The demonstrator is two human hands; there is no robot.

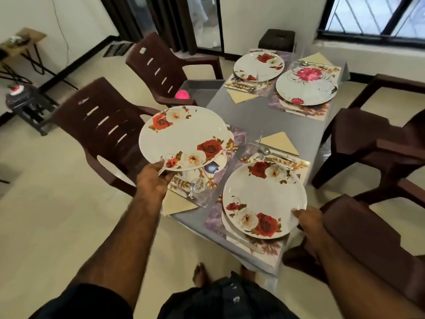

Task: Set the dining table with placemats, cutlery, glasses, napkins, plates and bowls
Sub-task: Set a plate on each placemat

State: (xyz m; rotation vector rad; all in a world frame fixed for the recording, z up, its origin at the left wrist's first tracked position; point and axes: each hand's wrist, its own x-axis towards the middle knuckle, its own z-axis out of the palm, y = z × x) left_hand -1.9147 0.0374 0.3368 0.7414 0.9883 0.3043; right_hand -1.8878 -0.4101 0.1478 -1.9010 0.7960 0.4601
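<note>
Left hand (153,180) pinches the near rim of a rose-pattern plate (184,137) raised above the near-left placemat (202,180), while right hand (307,218) pinches a second rose plate (264,199) resting on the near-right placemat (257,247).

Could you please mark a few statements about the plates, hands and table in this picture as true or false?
1. The left hand holds a rose-patterned plate above the near left placemat. True.
2. The right hand is empty and away from the table. False: it grips the rim of the plate on the near right placemat.
3. The far right plate carries a pink flower. True.
4. All four plates already lie on placemats. False: the left hand's plate is in the air.
5. A folded napkin lies beyond the near right plate. True.
</note>
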